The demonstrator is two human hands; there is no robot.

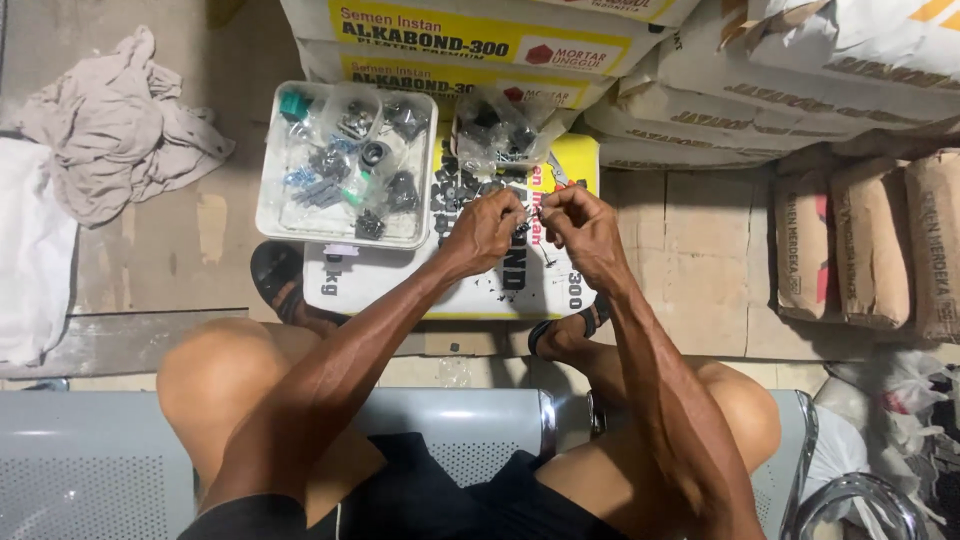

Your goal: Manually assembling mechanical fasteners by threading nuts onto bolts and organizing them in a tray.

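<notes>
While you sit on the grey perforated metal bench (90,470), a crumpled beige cloth (110,120) lies on the floor at the far left. Next comes the white rectangular plastic tray (268,200), filled with small clear bags of dark and blue hardware, resting on a flat white-and-yellow cement sack (400,285) between your sandalled feet. Just right of the tray, a loose pile of clear plastic bags with black parts (500,130) sits on the same sack. Your left hand (485,230) hovers above the sack, fingers (512,210) pinched narrow on a small dark part (524,228) that is too tiny to identify. Your right hand (585,225) meets it from the other side, fingers curled tight and touching the same part, so both hands share it just beside the tray. Tiny dark bits are scattered on the sack beneath. Stacked cement sacks (760,90) stand behind, and brown paper sacks (870,240) lean at the far right.
</notes>
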